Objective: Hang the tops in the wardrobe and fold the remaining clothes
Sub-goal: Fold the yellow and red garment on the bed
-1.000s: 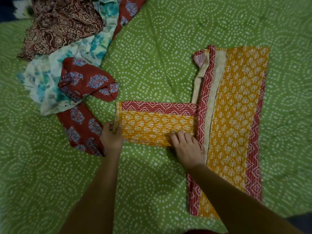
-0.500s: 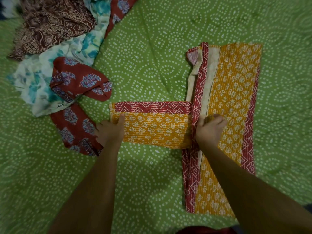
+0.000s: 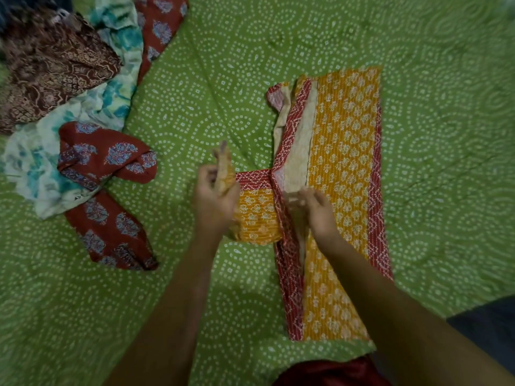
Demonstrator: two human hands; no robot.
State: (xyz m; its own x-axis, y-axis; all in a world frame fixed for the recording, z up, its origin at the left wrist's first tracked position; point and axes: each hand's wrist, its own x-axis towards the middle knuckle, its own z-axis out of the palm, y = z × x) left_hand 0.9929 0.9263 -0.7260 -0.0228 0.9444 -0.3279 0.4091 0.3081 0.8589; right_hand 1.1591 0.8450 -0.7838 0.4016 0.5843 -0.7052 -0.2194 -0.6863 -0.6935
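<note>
— We've lifted the sleeve (image 3: 250, 199) off the green bedspread (image 3: 195, 79): left hand (image 3: 214, 201) grasping its cuff, swinging inward.

— Right hand (image 3: 317, 213) presses flat, fingers released, on the yellow top (image 3: 345, 151) mid-bed. Folding continues.

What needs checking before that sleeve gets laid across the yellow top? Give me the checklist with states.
1. Left hand grips the sleeve end: ok, lifted off the bed.
2. Right hand pins the yellow top at the sleeve fold line: ok.
3. Body panel flat: ok on the far side; bunched by the neck edge, not ok.
4. Pile of other clothes apart from the fold: ok.
5. Green bedspread smooth underneath: cannot tell.
</note>
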